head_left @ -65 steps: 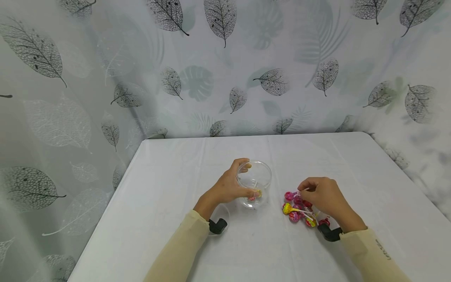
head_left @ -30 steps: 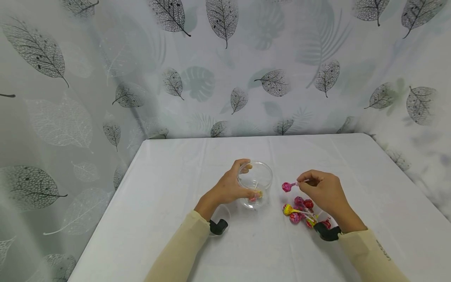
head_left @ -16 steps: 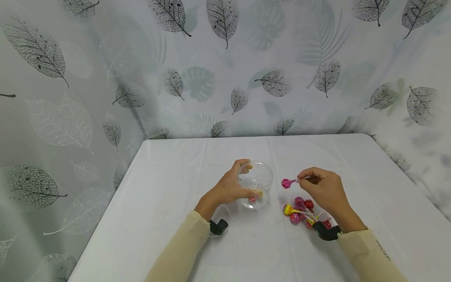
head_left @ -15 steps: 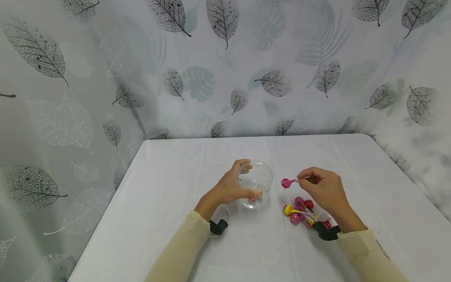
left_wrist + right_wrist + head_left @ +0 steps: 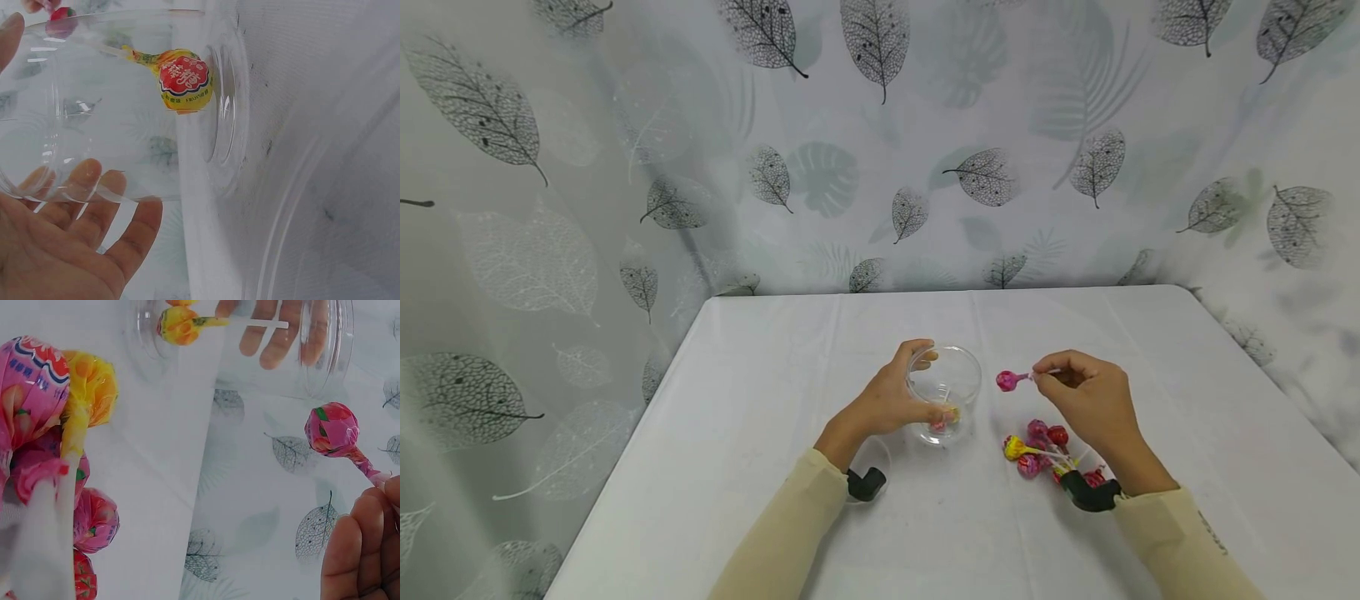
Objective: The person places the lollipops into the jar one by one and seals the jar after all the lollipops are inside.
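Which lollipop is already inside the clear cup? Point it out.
The yellow-wrapped lollipop with the red label, lying in the clear cup gripped by the left hand. The others lie outside the cup.

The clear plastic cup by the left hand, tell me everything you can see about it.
The clear plastic cup is round, see-through and thin-walled, with a wide open rim and a narrower flat base. It stands upright on the white table, left of the loose lollipop pile. The left hand grips its side, fingers curled round the wall. Inside lies one lollipop in a yellow and red wrapper, head near the bottom, white stick leaning up toward the rim. The right hand holds a pink lollipop beside it, apart from the cup.
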A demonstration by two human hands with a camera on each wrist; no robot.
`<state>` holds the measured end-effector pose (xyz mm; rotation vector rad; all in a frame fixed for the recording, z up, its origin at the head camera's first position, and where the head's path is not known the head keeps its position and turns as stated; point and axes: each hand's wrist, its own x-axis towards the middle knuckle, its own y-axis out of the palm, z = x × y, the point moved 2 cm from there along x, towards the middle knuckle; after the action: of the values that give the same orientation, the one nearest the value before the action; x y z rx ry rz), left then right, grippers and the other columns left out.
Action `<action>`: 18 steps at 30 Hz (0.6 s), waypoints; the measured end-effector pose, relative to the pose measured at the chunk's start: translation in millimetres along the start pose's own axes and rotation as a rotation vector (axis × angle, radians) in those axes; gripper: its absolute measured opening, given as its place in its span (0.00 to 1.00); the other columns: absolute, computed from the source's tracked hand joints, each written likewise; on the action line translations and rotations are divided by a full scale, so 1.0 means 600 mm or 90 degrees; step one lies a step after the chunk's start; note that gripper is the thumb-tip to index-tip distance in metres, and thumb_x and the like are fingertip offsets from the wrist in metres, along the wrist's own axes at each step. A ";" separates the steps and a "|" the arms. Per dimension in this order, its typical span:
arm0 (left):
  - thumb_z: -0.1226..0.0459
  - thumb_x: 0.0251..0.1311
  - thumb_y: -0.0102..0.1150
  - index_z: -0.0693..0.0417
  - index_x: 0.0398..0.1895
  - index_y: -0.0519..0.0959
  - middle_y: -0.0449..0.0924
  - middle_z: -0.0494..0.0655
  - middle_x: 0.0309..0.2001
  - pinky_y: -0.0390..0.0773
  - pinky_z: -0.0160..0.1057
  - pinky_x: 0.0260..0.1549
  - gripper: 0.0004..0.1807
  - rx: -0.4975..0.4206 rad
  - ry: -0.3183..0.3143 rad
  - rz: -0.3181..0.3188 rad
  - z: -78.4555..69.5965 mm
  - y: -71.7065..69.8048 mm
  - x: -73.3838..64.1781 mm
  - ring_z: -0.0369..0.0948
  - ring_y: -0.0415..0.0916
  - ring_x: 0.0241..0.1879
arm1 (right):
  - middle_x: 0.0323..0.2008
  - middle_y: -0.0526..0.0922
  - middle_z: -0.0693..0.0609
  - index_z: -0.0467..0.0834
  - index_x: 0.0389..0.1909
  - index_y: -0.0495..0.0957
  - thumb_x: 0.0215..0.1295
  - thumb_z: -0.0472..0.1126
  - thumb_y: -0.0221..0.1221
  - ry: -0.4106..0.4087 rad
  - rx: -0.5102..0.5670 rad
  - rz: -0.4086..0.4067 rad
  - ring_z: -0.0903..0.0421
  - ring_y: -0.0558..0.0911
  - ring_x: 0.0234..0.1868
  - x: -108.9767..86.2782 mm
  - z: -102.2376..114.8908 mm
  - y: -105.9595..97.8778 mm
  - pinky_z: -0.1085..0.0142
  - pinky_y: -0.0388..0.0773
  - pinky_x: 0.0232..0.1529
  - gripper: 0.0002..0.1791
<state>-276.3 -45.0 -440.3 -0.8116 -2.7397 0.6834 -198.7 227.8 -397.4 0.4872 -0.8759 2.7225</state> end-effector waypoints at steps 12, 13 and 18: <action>0.53 0.48 0.84 0.37 0.79 0.54 0.68 0.40 0.76 0.66 0.58 0.71 0.59 0.003 0.004 -0.001 0.001 -0.001 -0.001 0.41 0.65 0.75 | 0.33 0.87 0.57 0.40 0.37 0.87 0.70 0.36 0.64 0.003 0.020 -0.025 0.62 0.81 0.29 0.004 0.016 -0.005 0.70 0.75 0.26 0.05; 0.53 0.49 0.84 0.38 0.79 0.54 0.68 0.42 0.76 0.66 0.59 0.71 0.59 0.005 0.005 0.000 0.001 -0.001 0.000 0.41 0.65 0.75 | 0.33 0.87 0.57 0.40 0.37 0.87 0.70 0.36 0.64 0.004 0.021 -0.025 0.62 0.81 0.29 0.004 0.017 -0.005 0.70 0.75 0.26 0.05; 0.53 0.49 0.84 0.38 0.79 0.53 0.68 0.39 0.75 0.67 0.58 0.70 0.59 0.007 0.003 0.001 0.002 0.000 -0.001 0.40 0.65 0.75 | 0.33 0.87 0.58 0.40 0.37 0.87 0.71 0.37 0.64 0.005 0.029 -0.026 0.63 0.82 0.30 0.006 0.026 -0.005 0.71 0.76 0.28 0.05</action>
<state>-276.2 -45.7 -441.1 -0.8127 -2.7287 0.6939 -197.6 221.5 -382.6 0.4970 -0.7952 2.7109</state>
